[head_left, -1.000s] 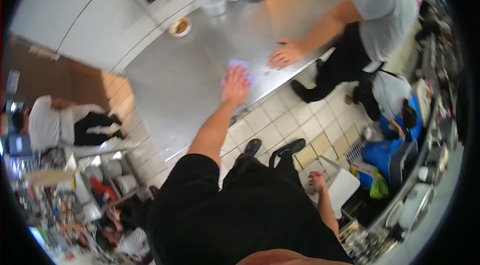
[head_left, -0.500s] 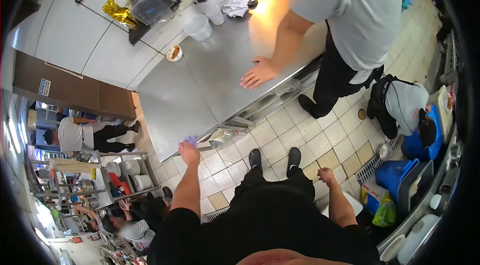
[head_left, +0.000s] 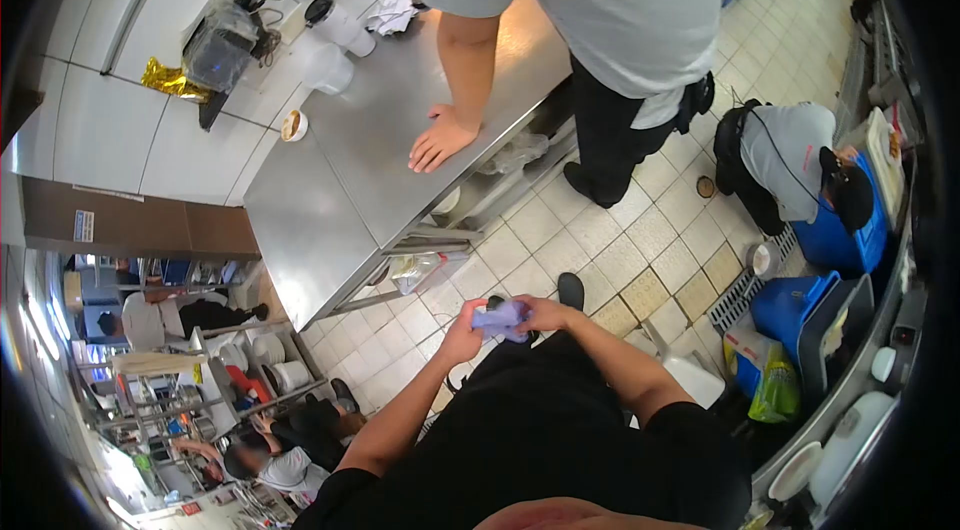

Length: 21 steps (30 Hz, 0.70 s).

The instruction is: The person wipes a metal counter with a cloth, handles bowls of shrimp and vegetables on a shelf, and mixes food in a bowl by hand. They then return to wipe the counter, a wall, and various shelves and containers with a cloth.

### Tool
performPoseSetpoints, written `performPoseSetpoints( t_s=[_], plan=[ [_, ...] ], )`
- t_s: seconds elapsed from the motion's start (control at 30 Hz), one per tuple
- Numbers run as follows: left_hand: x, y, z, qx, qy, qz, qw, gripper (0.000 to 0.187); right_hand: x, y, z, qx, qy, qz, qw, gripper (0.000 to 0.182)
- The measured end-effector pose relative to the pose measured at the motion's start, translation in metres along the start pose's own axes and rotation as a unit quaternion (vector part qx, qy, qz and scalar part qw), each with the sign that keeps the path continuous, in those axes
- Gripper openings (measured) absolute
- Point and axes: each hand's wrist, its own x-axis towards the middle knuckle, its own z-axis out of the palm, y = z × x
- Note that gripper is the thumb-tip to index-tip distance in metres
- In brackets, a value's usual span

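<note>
Purple cloth [head_left: 505, 320], bunched, held apart from the steel desk [head_left: 310, 220].
Left hand [head_left: 463, 332] and right hand [head_left: 546, 314] each close a grip on one end, its length running crosswise between them.

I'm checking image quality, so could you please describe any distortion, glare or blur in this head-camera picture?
In the head view, lines bow toward the edges and the corners go black; in that view too, warm glare brightens the steel counter, while the purple cloth in both hands shows little blur.
</note>
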Motion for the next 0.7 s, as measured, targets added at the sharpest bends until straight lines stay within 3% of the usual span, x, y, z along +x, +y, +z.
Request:
performPoseSetpoints(
  t_s=[0.03,0.13,0.23,0.27,0.37,0.43,0.5,0.53,0.63,0.67,0.7],
  plan=[
    [0.000,0.016,-0.002,-0.014,-0.010,0.025,1.000,0.057,0.006,-0.013,0.004,0.019,-0.042,0.009,0.999,0.061],
    [0.006,0.023,-0.002,-0.111,-0.030,0.066,0.991,0.055,0.053,0.015,0.041,-0.131,0.061,-0.051,0.988,0.044],
    [0.010,0.012,-0.006,-0.206,0.031,-0.087,0.974,0.041,0.042,0.001,0.040,0.016,0.208,-0.119,0.971,0.033],
    [0.008,0.014,-0.012,-0.267,0.009,-0.182,0.946,0.024,0.044,-0.002,0.039,0.055,0.242,-0.091,0.964,0.047],
    [0.001,-0.009,-0.012,-0.273,-0.072,-0.190,0.941,0.015,0.046,-0.018,0.051,0.088,0.378,0.020,0.921,0.059],
    [-0.002,-0.014,-0.004,-0.283,-0.100,-0.152,0.942,0.016,0.026,-0.048,0.039,0.208,0.134,0.060,0.967,0.063],
    [-0.004,-0.003,0.001,-0.331,-0.107,-0.148,0.926,0.018,0.008,-0.079,0.028,0.313,-0.120,0.084,0.938,0.070],
    [0.001,-0.018,-0.001,-0.311,-0.128,-0.185,0.924,0.025,0.009,-0.083,0.036,0.372,-0.126,0.045,0.919,0.065],
    [0.008,0.002,-0.019,-0.098,-0.215,-0.224,0.945,0.027,-0.003,-0.103,0.019,0.184,-0.154,0.057,0.969,0.056],
    [0.010,0.003,-0.021,0.014,-0.218,-0.178,0.959,0.028,0.007,-0.095,0.025,0.108,-0.131,0.023,0.985,0.057],
    [0.010,0.009,-0.024,-0.003,-0.229,-0.197,0.953,0.030,0.027,-0.078,0.039,0.032,-0.106,-0.009,0.994,0.058]
  ],
)
